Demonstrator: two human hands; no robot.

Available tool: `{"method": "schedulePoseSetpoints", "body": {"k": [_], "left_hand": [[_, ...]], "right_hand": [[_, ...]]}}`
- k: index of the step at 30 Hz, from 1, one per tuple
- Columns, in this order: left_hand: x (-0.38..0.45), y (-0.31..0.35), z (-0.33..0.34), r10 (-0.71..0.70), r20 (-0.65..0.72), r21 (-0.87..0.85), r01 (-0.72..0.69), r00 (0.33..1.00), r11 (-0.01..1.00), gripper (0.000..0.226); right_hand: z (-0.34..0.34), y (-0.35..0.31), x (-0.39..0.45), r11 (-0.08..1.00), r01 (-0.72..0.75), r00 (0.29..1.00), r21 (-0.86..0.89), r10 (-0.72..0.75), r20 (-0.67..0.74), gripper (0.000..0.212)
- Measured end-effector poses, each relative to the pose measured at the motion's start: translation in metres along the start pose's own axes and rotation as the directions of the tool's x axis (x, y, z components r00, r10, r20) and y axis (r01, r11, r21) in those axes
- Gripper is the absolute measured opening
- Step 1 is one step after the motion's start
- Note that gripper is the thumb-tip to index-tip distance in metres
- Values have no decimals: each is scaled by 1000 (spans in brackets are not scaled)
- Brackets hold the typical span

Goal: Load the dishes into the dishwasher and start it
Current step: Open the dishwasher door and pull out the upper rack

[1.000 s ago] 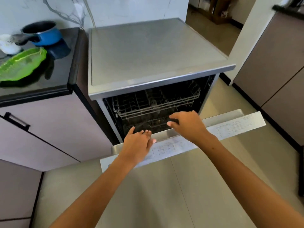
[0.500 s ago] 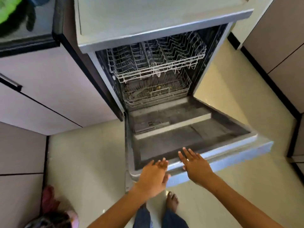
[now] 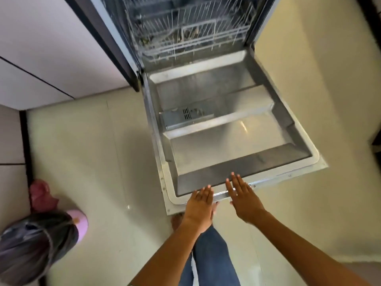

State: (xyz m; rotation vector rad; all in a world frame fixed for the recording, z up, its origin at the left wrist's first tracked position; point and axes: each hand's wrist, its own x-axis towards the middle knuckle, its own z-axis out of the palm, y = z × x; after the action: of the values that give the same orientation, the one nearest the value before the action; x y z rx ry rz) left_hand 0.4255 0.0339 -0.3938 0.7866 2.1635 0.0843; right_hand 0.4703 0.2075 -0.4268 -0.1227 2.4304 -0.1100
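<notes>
The dishwasher door (image 3: 226,145) lies fully open and flat, its steel inner face up. A detergent compartment (image 3: 185,117) sits in its middle left. Behind it the lower wire rack (image 3: 191,34) shows inside the tub, with no dishes that I can make out. My left hand (image 3: 199,209) rests flat on the door's near edge, fingers together. My right hand (image 3: 243,198) lies flat beside it on the same edge, fingers spread. Neither hand holds anything. No dishes are in view.
Pale cabinet fronts (image 3: 41,58) stand to the left of the dishwasher. Another person's head (image 3: 35,244) and a pink thing (image 3: 41,195) are on the floor at the lower left. My jeans leg (image 3: 208,254) and a bare foot (image 3: 177,220) are just under the door's edge.
The door has swung down from half open to flat, with both hands following its top edge. The view has tilted down, so the counter and the pot have left the frame.
</notes>
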Motion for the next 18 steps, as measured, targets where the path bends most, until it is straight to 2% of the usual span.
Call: {"method": "schedulePoseSetpoints", "body": {"k": [3, 5, 6, 9, 12, 14, 15, 18], "left_hand": [[18, -7, 29, -2, 36, 25, 1, 999, 1000, 64], [28, -11, 35, 15, 47, 42, -17, 999, 999, 62], [32, -14, 37, 24, 37, 45, -25, 999, 999, 61], [34, -21, 33, 31, -23, 71, -29, 999, 997, 56], [30, -28, 2, 0, -112, 34, 4, 994, 999, 51], [28, -34, -34, -21, -204, 10, 24, 979, 1000, 47], [29, -39, -56, -46, -256, 3, 48, 965, 999, 46], [38, -56, -140, -83, -460, -19, 84, 884, 996, 41]], "right_hand": [[32, 6, 15, 1000, -3, 1000, 29, 3, 21, 109], [46, 7, 24, 998, -13, 1000, 55, 14, -26, 106], [51, 7, 26, 999, -11, 999, 45, 13, -40, 99], [51, 4, 27, 1000, -25, 998, 15, 24, 58, 74], [18, 2, 32, 996, -56, 998, 73, 53, 45, 65], [-18, 4, 41, 983, -69, 993, 171, 84, -82, 63], [-39, 7, 47, 970, -51, 976, 239, 98, -192, 60], [-133, 14, 67, 961, 2, 915, 278, 111, -388, 55]]}}
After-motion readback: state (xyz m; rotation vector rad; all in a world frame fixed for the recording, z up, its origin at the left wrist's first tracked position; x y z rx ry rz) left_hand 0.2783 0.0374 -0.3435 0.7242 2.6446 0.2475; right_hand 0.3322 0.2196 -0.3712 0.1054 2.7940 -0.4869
